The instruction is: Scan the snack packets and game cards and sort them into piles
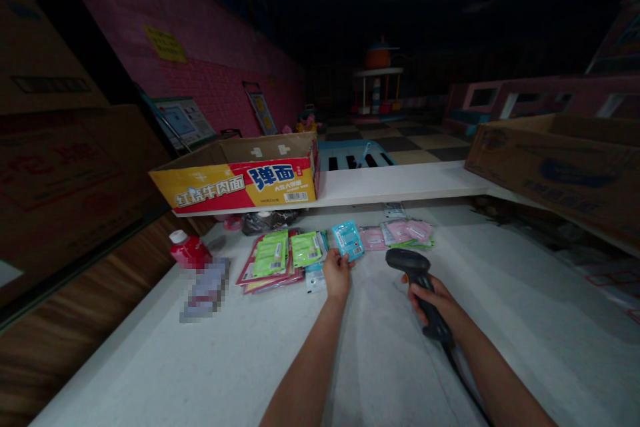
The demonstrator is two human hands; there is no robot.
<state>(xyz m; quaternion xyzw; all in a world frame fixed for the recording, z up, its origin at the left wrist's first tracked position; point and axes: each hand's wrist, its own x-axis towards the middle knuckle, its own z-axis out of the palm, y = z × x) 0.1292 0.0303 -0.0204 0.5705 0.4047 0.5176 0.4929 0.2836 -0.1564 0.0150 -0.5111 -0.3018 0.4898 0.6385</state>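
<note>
My left hand pinches the lower edge of a small blue packet and holds it up just above the white counter. My right hand is wrapped round the handle of a black barcode scanner, whose head points toward the blue packet. The scanner's cable runs back along my right forearm. Green packets lie on red ones to the left of my left hand. Pink packets lie behind the scanner.
A yellow and red noodle carton stands on a raised white shelf. A red bottle with a white cap and a blurred card lie at left. Brown cartons flank both sides.
</note>
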